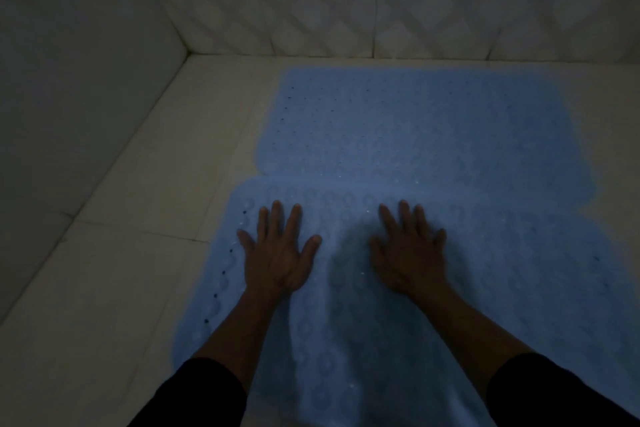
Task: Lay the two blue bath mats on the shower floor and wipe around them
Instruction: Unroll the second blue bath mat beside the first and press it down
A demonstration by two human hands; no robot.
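Observation:
Two blue bath mats lie flat on the white tiled shower floor (131,184). The far mat (422,121) reaches almost to the back wall. The near mat (519,270) lies in front of it, with its far edge meeting or slightly overlapping the far mat. Both show rows of round suction cups and small holes. My left hand (277,253) rests palm down with fingers spread on the near mat's left part. My right hand (408,253) lies flat the same way near the mat's middle. Neither hand holds anything. The light is dim.
A back wall with diamond-patterned tiles (381,0) and a plain left wall (69,80) meet in the corner at upper left. A strip of bare floor tiles runs between the left wall and the mats. Black sleeves cover both forearms at the bottom.

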